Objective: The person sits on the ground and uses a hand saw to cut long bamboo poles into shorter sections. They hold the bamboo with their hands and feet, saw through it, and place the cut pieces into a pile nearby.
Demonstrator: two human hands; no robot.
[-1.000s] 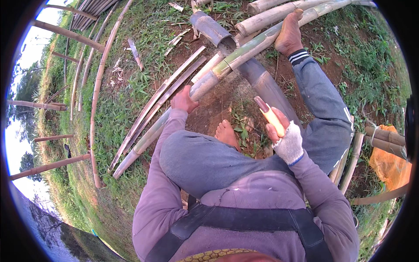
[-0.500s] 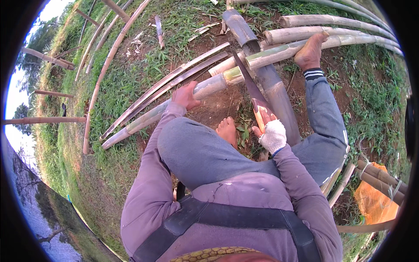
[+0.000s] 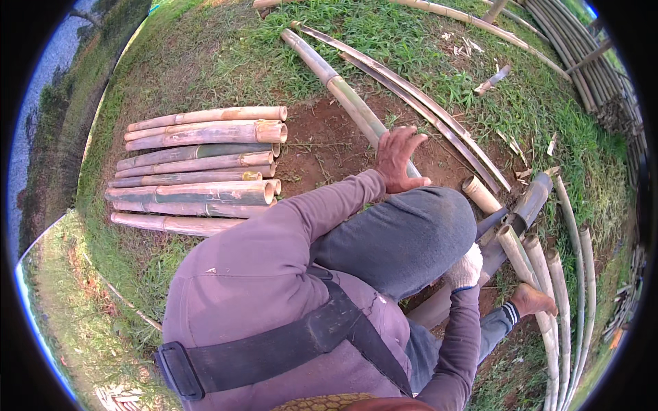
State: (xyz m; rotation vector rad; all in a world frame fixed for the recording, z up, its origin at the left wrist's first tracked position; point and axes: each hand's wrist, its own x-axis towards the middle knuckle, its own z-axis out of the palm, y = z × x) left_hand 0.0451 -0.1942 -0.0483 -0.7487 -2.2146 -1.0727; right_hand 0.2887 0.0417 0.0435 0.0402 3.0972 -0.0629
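My bare left hand (image 3: 399,159) is open, its fingers spread over the near end of a cut bamboo pole (image 3: 343,94). Whether the palm touches the pole, I cannot tell. The pole slants away across the soil and grass. Beside my bent knee, my right hand (image 3: 465,267) in a white knitted glove is closed on a hand saw; its handle is hidden. The dark saw blade (image 3: 491,221) shows just past the knee, next to a thick grey bamboo (image 3: 532,200) with a notch. My bare foot (image 3: 532,299) presses on a bamboo pole (image 3: 519,253) at the right.
Several cut bamboo lengths (image 3: 205,192) lie side by side on the left. Two long split strips (image 3: 418,92) lie beyond my left hand. More long poles (image 3: 582,301) run along the right. A short bamboo offcut (image 3: 492,80) and pale chips lie in the grass.
The view has swung left, bringing the row of cut bamboo in. My left hand has loosened from around the pole and spread its fingers. My gloved right hand stays on the saw.
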